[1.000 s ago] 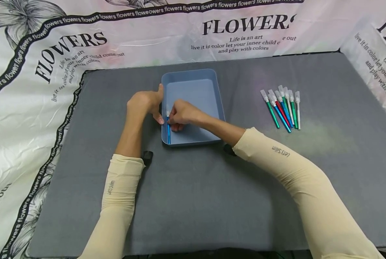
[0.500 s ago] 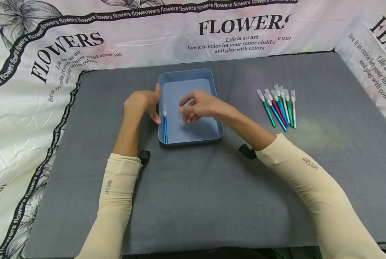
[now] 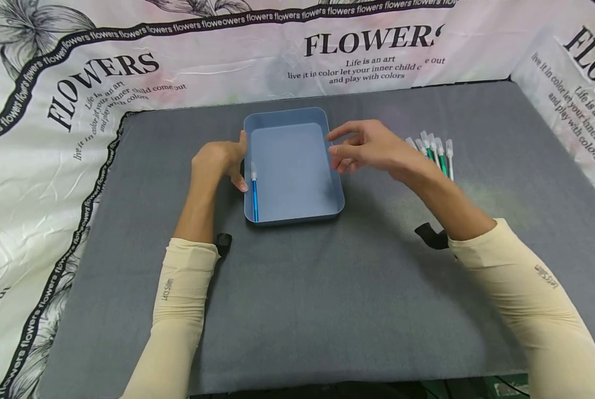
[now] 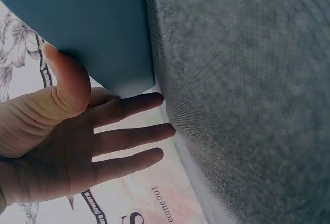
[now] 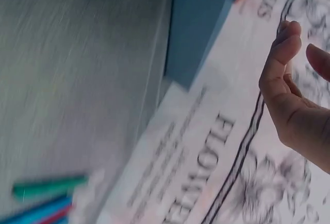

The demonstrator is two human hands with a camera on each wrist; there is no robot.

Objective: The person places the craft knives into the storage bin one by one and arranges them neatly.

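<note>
A blue tray [image 3: 299,166] lies on the grey table. One blue pen with a clear cap [image 3: 254,194] lies inside it along the left wall. My left hand [image 3: 222,160] rests against the tray's left side. In the left wrist view the thumb [image 4: 72,82] is at the tray wall, with the other fingers stretched out beside it. Over the tray's right rim hovers my right hand [image 3: 364,147], holding nothing, its fingers loosely bent. A bunch of capped pens [image 3: 439,152], partly hidden behind the right forearm, lies to the right of the tray.
The grey cloth tabletop [image 3: 297,310] spreads out in front of the tray. A white printed sheet with flowers and lettering [image 3: 227,66] covers the wall behind and at both sides. A black wrist strap [image 3: 432,237] hangs under the right wrist.
My right hand has let go of the blue pen at the tray's left wall and moved right, toward the bunch of pens. The left hand has stayed at the tray's side.
</note>
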